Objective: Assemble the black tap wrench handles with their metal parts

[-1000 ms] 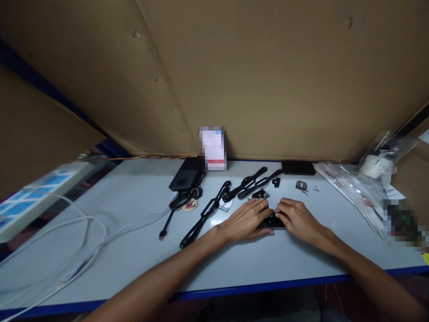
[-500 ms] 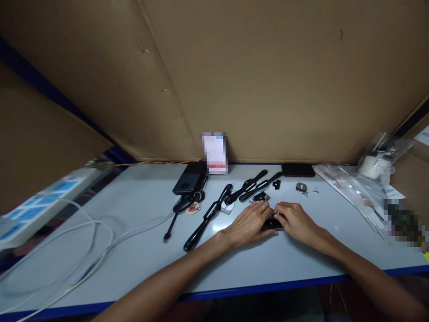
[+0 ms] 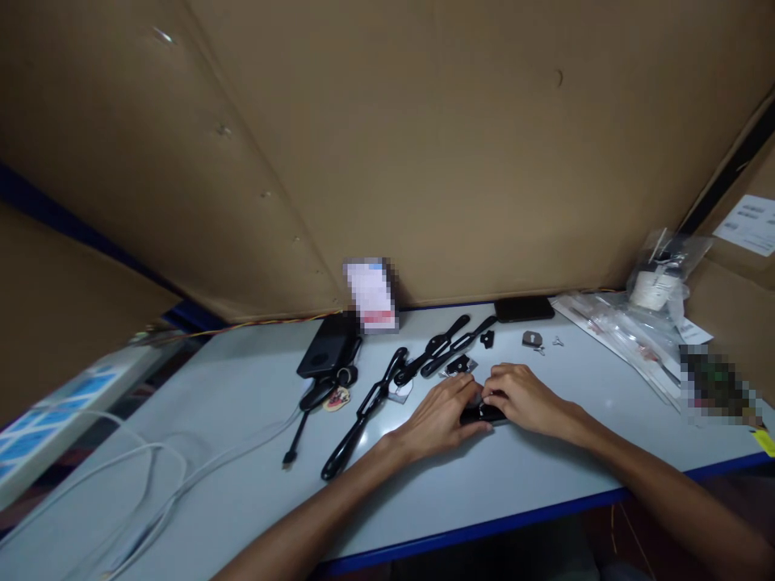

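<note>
My left hand [image 3: 441,413] lies over a black metal part [image 3: 492,414] on the table and steadies it, thumb along the near side. My right hand [image 3: 521,397] pinches at the top of this part, its fingertips close to a small shiny piece. The fingers hide most of the held part, so its full shape does not show. Just beyond the hands is a small black plate on a clear bag [image 3: 458,365]. Black two-handled spokeshave bodies [image 3: 365,415] lie to the left and behind. A flat blade with a keyhole slot [image 3: 532,339] and small wing screws [image 3: 558,341] lie farther right.
A blurred-out phone [image 3: 372,297] leans on the cardboard wall [image 3: 460,161]. At left are a black power bank [image 3: 327,347], keys with a charm, and white cables [image 3: 182,476]. A dark phone [image 3: 524,309] and plastic bags [image 3: 623,339] sit at the back right.
The camera view has turned slightly, shifting the table left and down in the picture. Both hands stay on the black part, with the right fingertips still pinching at its top.
</note>
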A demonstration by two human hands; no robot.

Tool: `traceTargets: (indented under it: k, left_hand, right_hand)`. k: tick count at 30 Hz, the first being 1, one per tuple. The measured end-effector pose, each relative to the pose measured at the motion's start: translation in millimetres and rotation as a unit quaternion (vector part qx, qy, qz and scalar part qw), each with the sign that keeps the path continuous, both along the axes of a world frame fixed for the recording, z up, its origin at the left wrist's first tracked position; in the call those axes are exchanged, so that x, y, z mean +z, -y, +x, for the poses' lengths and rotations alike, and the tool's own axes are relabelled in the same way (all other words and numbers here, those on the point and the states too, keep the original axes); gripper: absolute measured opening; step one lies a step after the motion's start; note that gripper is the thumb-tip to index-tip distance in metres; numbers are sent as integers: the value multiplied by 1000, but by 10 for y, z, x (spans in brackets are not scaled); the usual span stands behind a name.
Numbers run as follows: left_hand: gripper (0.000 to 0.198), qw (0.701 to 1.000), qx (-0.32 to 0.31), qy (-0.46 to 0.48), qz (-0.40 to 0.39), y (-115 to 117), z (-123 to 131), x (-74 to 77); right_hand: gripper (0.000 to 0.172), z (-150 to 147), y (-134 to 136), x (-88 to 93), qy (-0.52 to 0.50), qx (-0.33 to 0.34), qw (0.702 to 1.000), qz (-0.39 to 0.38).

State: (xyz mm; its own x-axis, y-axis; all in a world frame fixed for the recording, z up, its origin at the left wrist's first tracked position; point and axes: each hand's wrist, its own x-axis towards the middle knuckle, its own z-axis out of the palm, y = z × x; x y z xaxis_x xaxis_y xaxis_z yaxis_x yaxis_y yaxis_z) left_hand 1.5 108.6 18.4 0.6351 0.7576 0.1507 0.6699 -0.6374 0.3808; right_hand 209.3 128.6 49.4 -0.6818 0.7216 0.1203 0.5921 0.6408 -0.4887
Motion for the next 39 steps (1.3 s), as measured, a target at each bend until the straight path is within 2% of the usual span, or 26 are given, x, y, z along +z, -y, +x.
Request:
traceTargets:
  k: [5, 9, 11, 17, 25, 28, 35, 37, 39]
  left_hand:
    - [28, 1000, -3, 8, -3, 6, -6, 4]
    - [27, 1000, 1, 7, -3, 3, -6, -4]
    - [27, 1000, 0, 13, 0, 0, -3, -7]
    - [29, 1000, 3, 24, -9, -3, 3, -3]
    - [29, 999, 5, 31, -6, -9, -1, -21]
    - [30, 999, 4, 24, -21, -9, 8, -1]
    - [25, 998, 18, 38, -42, -5, 21, 0]
    - [24, 998, 18, 34, -44, 0, 20, 13]
    - [26, 999, 16, 26, -45, 7, 20, 29]
  right_hand:
    - [17, -1, 5, 13, -20, -17, 999, -30]
    - [15, 31, 15, -7, -7, 23, 999, 23]
    - [17, 28, 23, -41, 1, 20, 998, 53]
    - [21, 4, 22, -68, -11, 9, 999, 30]
    - [22, 8, 73, -27, 39, 34, 994, 95]
    - [19, -33, 107, -18, 48, 3, 997, 66]
    - [19, -127, 89, -62, -3, -139, 988, -66]
    - [18, -107, 70, -40, -22, -139, 987, -81]
    - [15, -65, 49, 1, -50, -111, 988, -97]
